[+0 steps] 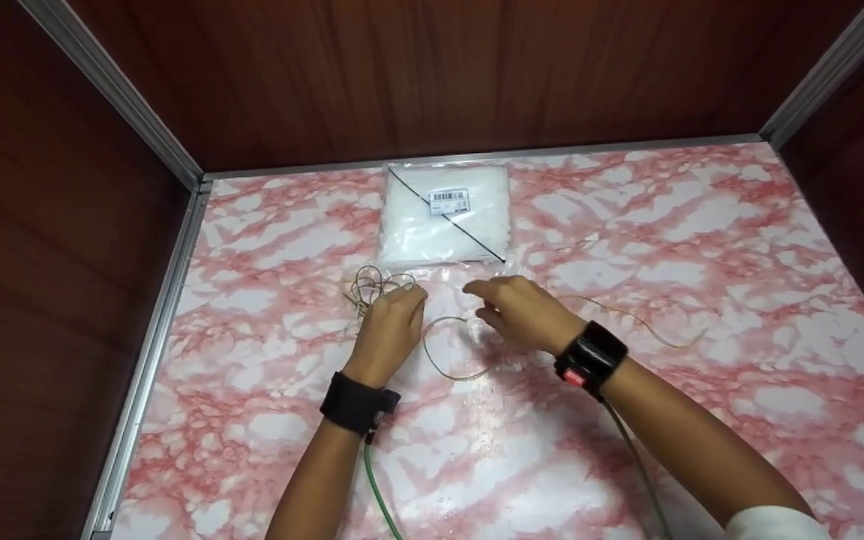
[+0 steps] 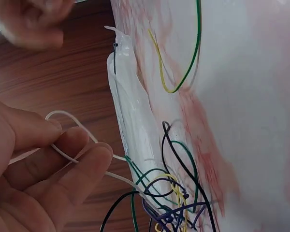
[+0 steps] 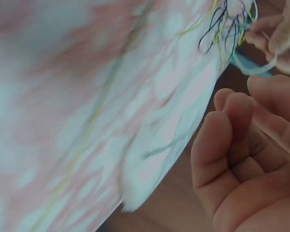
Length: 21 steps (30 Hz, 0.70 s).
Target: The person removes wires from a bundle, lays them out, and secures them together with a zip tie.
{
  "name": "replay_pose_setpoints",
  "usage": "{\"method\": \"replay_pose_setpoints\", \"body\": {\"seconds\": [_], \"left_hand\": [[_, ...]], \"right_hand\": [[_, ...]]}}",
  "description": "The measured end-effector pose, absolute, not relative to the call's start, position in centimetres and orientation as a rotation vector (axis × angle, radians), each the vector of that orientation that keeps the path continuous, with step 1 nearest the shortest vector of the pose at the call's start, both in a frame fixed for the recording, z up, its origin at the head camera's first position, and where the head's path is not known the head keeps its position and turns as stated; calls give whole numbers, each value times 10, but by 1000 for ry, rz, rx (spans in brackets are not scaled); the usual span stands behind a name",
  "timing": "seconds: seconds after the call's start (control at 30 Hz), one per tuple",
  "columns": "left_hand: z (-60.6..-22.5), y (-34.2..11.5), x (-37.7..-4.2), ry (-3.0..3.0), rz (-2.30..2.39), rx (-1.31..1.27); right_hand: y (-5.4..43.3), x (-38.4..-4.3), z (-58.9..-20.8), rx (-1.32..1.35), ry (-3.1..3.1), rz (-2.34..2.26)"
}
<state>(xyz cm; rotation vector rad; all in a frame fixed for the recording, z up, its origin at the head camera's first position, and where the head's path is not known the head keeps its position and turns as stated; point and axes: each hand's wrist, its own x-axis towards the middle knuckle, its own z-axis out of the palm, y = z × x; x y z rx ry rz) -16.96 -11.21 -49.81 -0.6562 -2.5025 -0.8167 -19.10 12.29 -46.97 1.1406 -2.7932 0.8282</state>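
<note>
My left hand [image 1: 391, 322] pinches a thin white wire [image 2: 120, 178] between thumb and fingertips, the wire bent in a small loop in the left wrist view. The wire runs down to a tangled bunch of wires [image 1: 370, 289] in green, black, purple and yellow, beside the hand. My right hand [image 1: 526, 311] hovers to the right, its fingers loosely bent with nothing between them in the right wrist view. Between the hands, a loop of thin yellow-green wire [image 1: 456, 379] lies on the table.
Behind the hands lies a clear bag of white material [image 1: 409, 229] with a barcode label [image 1: 449, 201] and a thin black strip [image 1: 479, 238] across it. Another loose wire [image 1: 649, 326] stretches to the right. Dark wood-look panels [image 1: 432, 75] enclose the marbled table [image 1: 702, 435].
</note>
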Motion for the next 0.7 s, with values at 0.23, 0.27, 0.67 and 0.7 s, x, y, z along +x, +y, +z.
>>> {"method": "replay_pose_setpoints", "body": {"seconds": [0.23, 0.27, 0.67, 0.7], "left_hand": [[-496, -114, -169, -2507, -830, -736], [-497, -115, -169, -2508, -810, -736], [-507, -129, -174, -2555, -468, -588], [-508, -130, -174, -2565, -466, -573]], "right_hand": [[83, -206, -476, 1279, -2766, 760], [82, -207, -478, 1282, -2760, 744], [110, -215, -483, 1128, -2663, 486], [114, -215, -483, 1108, -2655, 472]]}}
